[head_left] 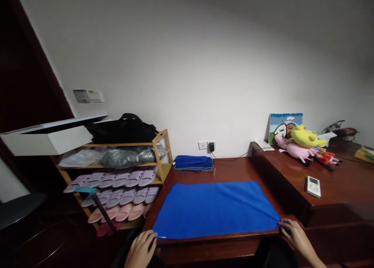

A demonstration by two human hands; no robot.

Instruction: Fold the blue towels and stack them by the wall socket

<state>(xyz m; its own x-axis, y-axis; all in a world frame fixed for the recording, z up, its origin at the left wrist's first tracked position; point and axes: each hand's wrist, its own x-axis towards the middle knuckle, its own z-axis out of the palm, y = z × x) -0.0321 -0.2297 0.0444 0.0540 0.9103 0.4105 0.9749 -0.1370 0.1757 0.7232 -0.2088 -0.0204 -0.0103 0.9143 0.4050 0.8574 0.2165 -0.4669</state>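
Observation:
A blue cloth [216,209] lies spread out on the reddish-brown wooden table [228,166], with a few slanting creases towards its right side. My left hand [142,247] is at the cloth's near left corner, its fingers closed on the edge. At the near right corner, my right hand [293,233] pinches the fabric between thumb and fingers, and short creases run out from there. Further back, against the wall, sits a folded stack of blue cloth [193,163] with a light green edge.
On the left a wooden rack [163,174] holds slippers [128,196], a black bag [122,129] and a white box [52,141]. The raised surface on the right carries a white remote [313,187], plush toys [304,137] and a picture [284,123]. A black plug [212,146] sits in the wall socket.

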